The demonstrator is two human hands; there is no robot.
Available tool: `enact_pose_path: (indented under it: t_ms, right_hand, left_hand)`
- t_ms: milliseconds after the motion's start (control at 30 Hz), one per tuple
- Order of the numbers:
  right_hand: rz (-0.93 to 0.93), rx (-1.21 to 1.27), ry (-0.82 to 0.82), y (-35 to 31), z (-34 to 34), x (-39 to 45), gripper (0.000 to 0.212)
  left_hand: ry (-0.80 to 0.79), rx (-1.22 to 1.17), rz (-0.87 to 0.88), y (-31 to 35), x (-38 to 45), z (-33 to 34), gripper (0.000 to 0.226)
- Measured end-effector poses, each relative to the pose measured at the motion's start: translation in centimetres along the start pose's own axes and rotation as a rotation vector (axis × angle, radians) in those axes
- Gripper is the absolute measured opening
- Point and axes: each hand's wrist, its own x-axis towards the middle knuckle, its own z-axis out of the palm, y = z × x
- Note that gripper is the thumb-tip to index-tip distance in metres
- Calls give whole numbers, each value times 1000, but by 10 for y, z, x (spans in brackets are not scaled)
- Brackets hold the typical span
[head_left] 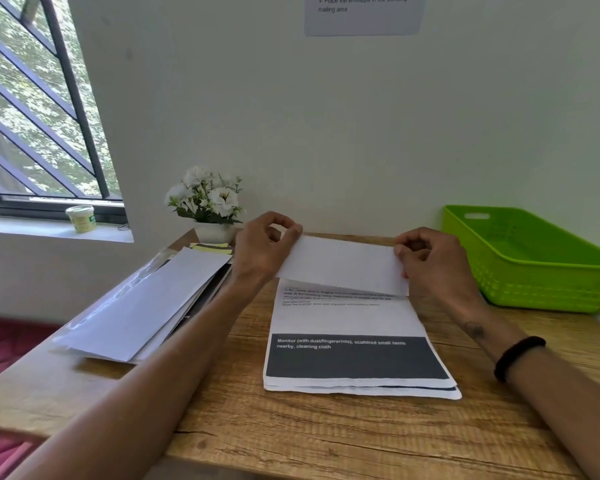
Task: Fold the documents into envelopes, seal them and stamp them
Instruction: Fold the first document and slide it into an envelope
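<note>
Document's (347,323) folded-over top edge pinched between left hand (262,245), right hand (430,261)

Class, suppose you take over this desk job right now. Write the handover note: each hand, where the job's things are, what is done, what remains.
Left hand pinches the top left corner of the top sheet; right hand pinches the top right corner. The sheet's far end is folded toward you, over the paper stack on the desk.
Envelopes lie left of the stack; green basket sits at right.
Done: first fold started.
Left: crease, finish folding, insert, seal, stamp. No stamp is in view.
</note>
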Motion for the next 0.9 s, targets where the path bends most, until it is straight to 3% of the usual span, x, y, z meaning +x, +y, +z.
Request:
enact_pose_path:
  t_ms: [133,233,300,400,467,533,900]
  right_hand:
    - [-33,-191,-85,9,6,-6,10]
    - [-23,-289,-175,13,8,-7,22]
    - [-14,-324,-204,13,10,-8,24]
    - [-18,-341,-215,15,10,-8,27]
    - [-19,-346,-216,16,10,-8,29]
    - [-18,-359,-219,17,10,-8,31]
    - [-128,-344,-156,9,14,-8,21]
  left_hand:
    - [-31,340,110,-7,-5,-2,15]
    - [107,546,115,-8,-3,-13,25]
    - [108,761,-8,-13,3,-23,39]
    - [-56,987,-337,-24,7,-37,74]
    - [-126,1041,-480,-28,6,-44,91]
    - [-160,1053,-539,-27,6,-50,93]
    - [-111,956,-555,-23,11,-64,96]
